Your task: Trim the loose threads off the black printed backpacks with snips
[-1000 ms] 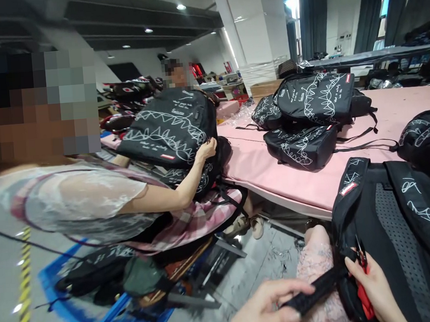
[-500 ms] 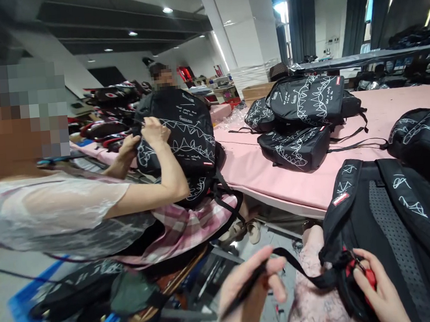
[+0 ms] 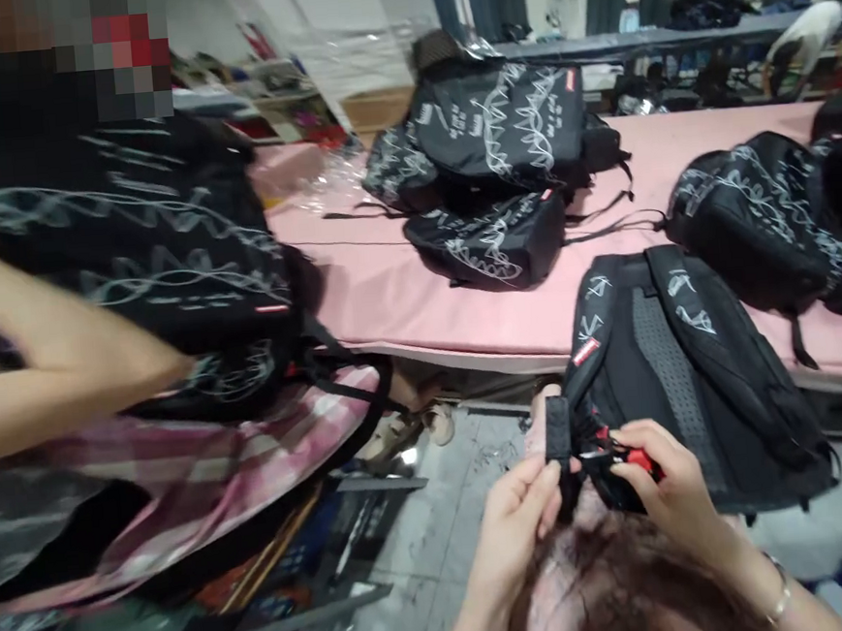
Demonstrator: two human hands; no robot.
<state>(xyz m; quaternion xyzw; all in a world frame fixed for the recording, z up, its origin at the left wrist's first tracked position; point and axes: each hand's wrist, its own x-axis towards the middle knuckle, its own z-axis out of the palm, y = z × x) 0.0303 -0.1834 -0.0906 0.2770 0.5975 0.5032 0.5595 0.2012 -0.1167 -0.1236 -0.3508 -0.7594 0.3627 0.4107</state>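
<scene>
The bag (image 3: 734, 407) leaned against the edge of the pink worktop (image 3: 406, 307), straps facing the person, its near lower corner by their lap. The left hand (image 3: 519, 504) was pinched nearly closed, thumb against fingertips, on a black strap (image 3: 557, 426) whose end stood up above the grip. Just beside it, the right hand (image 3: 667, 479) was curled around a red tool (image 3: 642, 458), thumb and forefinger reaching to the dark webbing at the bag's side; the tool's working end was too blurred for me to make out.

To my mind, the strap was best pinched close to the spot being worked and drawn lightly taut, so the webbing lay flat. The tool wanted a shallow angle, turned away from the left fingertips and the bag's cloth. A slack strap could have twisted, I judged, and the leaning bag could have slid, so small, slow movements suited it.
</scene>
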